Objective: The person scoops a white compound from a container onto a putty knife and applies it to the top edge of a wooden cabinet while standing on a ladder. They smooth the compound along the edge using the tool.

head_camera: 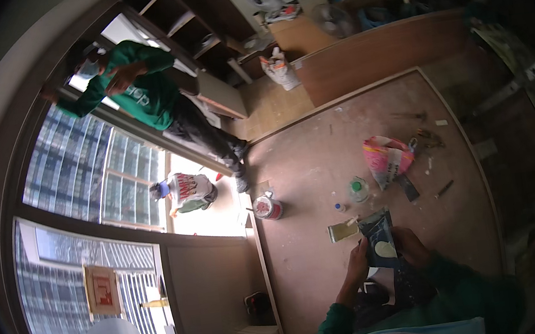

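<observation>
Both my hands are low in the view, to the right of centre. My left hand (356, 261) grips the left side of a dark flat sheet (380, 262), with the thumb along its edge. On the sheet sits a smooth blob of cream putty-like paste (385, 249). My right hand (411, 244) is closed at its right side; what those fingers hold is partly hidden. A second dark, smeared flat piece (380, 219) overlaps the sheet's top. Just beyond my left hand lies an olive-coloured flat piece (342, 231) with a pale strip at its end.
On the wood-edged brown panel (308, 261) stand a lidded can (268, 207), a green-capped bottle (357, 187), a small blue-capped bottle (340, 206) and a pink-white bag (385, 161). A masked person (140, 90) stands at the window; another person (191, 190) crouches beyond the opening.
</observation>
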A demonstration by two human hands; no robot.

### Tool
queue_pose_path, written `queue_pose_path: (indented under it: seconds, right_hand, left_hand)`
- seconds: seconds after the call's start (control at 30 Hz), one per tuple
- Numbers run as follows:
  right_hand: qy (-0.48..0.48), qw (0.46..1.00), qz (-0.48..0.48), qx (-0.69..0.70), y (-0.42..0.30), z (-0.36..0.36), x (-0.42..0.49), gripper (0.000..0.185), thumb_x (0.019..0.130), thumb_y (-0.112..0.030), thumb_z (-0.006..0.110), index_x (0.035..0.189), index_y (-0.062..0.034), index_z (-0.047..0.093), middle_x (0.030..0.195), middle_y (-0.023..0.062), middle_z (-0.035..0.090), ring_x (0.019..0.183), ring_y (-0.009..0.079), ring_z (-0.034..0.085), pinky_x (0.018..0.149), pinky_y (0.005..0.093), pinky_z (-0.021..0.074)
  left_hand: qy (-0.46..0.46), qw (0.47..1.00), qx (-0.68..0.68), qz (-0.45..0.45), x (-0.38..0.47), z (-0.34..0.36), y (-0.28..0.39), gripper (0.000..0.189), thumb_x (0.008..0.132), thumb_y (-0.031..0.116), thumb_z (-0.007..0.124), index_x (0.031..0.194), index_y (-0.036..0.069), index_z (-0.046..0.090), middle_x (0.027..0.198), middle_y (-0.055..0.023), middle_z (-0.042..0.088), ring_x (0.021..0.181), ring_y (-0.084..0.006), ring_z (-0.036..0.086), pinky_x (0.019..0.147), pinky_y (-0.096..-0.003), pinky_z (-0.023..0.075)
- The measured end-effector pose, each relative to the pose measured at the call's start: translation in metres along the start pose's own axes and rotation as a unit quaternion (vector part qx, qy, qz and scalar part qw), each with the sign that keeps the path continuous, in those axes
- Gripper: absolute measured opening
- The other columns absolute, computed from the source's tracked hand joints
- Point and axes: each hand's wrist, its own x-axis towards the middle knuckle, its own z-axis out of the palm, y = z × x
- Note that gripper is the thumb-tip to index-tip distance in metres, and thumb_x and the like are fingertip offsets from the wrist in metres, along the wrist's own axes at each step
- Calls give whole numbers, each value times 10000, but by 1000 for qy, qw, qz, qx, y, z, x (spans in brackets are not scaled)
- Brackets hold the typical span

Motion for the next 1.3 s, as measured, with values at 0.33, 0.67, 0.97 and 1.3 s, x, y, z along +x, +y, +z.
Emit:
queue_pose_path:
  seconds: [0.33, 0.67, 0.97, 1.3]
  right_hand:
    - [261, 951, -152, 67, -5, -41, -144, 248, 992, -258, 583, 1001, -19, 649, 834, 46, 660, 728, 116, 634, 669, 267, 500]
    - [455, 848, -255, 91, 17, -147, -332, 253, 966, -291, 635, 1098, -76, 648, 929, 15, 669, 792, 116, 630, 718, 275, 510]
    - [414, 859, -284, 102, -19, -334, -377, 141, 1002, -222, 594, 1044, -92, 628, 874, -11, 592, 776, 104, 561, 706, 273, 458]
    - [198, 938, -278, -51, -229, -315, -336, 231, 972, -227, 646, 1141, -71, 627, 931, -24, 623, 800, 68, 563, 730, 245, 464]
  left_hand:
    - [-168, 984, -61, -24, -62, 58, 45, 492, 1068, 420, 401, 1278, -8, 525, 1183, -117, 620, 1046, -232, 629, 927, -378, 515]
    - [-171, 980, -101, 5, -75, 97, 72, 511, 1042, 419, 478, 1356, 17, 483, 1256, -120, 603, 1116, -260, 615, 959, -412, 512]
    - [-95, 988, -119, 18, -56, 215, 5, 458, 1038, 445, 475, 1303, 77, 542, 1162, -53, 623, 1014, -181, 632, 861, -369, 558]
    - [-150, 965, -216, -13, -122, 411, -14, 431, 1051, 430, 452, 1191, 47, 594, 1092, -47, 680, 964, -150, 671, 868, -313, 555]
